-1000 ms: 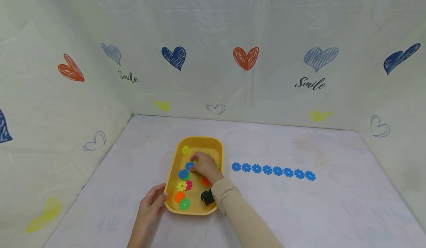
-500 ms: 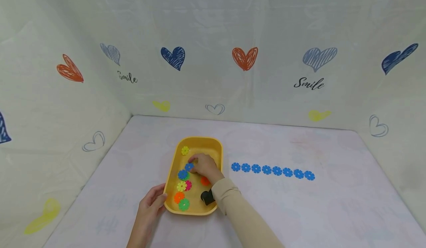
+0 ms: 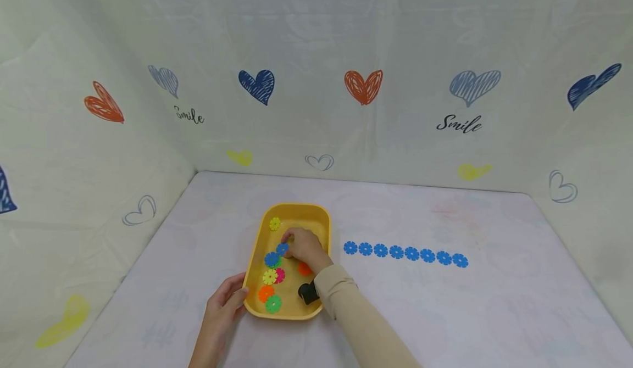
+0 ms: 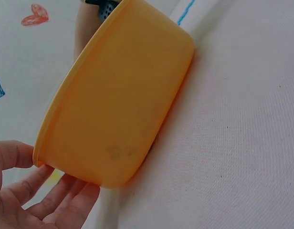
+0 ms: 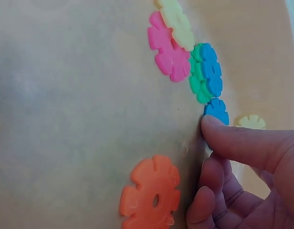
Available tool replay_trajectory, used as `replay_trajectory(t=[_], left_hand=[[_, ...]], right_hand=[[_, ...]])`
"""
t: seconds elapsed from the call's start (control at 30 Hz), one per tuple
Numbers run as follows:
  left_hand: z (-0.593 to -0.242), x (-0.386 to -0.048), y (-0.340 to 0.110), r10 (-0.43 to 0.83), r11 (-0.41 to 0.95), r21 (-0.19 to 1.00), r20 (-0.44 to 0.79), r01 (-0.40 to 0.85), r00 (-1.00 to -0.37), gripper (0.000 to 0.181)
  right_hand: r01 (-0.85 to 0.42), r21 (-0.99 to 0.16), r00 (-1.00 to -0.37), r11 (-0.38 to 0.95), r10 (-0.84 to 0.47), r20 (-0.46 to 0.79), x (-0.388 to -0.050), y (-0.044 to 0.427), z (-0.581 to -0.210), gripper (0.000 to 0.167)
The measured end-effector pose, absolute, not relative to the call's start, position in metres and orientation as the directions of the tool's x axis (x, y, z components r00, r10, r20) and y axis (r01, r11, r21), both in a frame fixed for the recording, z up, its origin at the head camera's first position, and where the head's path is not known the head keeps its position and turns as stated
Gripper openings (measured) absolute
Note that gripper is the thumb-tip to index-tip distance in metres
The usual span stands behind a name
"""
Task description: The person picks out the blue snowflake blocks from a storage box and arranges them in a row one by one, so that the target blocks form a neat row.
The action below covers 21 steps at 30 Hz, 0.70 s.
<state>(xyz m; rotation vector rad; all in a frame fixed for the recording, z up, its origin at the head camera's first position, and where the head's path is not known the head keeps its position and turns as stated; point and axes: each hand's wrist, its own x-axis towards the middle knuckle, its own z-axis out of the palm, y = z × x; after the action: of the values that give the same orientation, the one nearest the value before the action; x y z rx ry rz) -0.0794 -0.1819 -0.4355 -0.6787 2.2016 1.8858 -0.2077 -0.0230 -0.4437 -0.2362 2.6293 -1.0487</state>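
Note:
A yellow plastic tray (image 3: 256, 230) stands on the table. My left hand (image 3: 225, 302) grips its near left corner; in the left wrist view the thumb is at the rim and the fingers (image 4: 66, 202) lie against the outer wall. Inside the tray my right hand (image 3: 304, 245) pinches a blue flower-shaped disc (image 3: 282, 249) by its edge. Beside that disc another blue disc (image 5: 211, 69) overlaps a green disc (image 5: 197, 81). Closer to me lie a yellow disc (image 3: 269, 277) and a pink disc (image 3: 280, 274), partly overlapping.
An orange disc (image 3: 266, 293), a green disc (image 3: 273, 304) and a second orange disc (image 3: 304, 269) lie in the tray, with a yellow disc (image 3: 275, 224) at its far end. Right of the tray runs a row of several blue discs (image 3: 396, 252). A heart-printed sheet (image 3: 415, 137) stands behind.
The blue disc in my right hand has shifted very slightly to the right and toward me. My left hand and the tray keep their places.

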Motion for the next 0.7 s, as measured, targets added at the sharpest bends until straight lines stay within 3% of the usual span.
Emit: replay_trajectory(t=[0.4,0.7], left_hand=[[-0.4368,-0.0789,-0.1823,-0.223,0.095,0.895,-0.407,-0.435,-0.886,0.043],[-0.4371,-0.0791,-0.1826,-0.226,0.102,0.893,-0.409,-0.439,-0.884,0.043]], right_hand=[[-0.005,-0.722,-0.941,0.691,-0.247,-0.230,-0.2057,-0.0227,-0.4409,0.025],[-0.002,-0.732,-0.939,0.682,-0.252,-0.232,-0.2020,-0.0231,-0.4403,0.017]])
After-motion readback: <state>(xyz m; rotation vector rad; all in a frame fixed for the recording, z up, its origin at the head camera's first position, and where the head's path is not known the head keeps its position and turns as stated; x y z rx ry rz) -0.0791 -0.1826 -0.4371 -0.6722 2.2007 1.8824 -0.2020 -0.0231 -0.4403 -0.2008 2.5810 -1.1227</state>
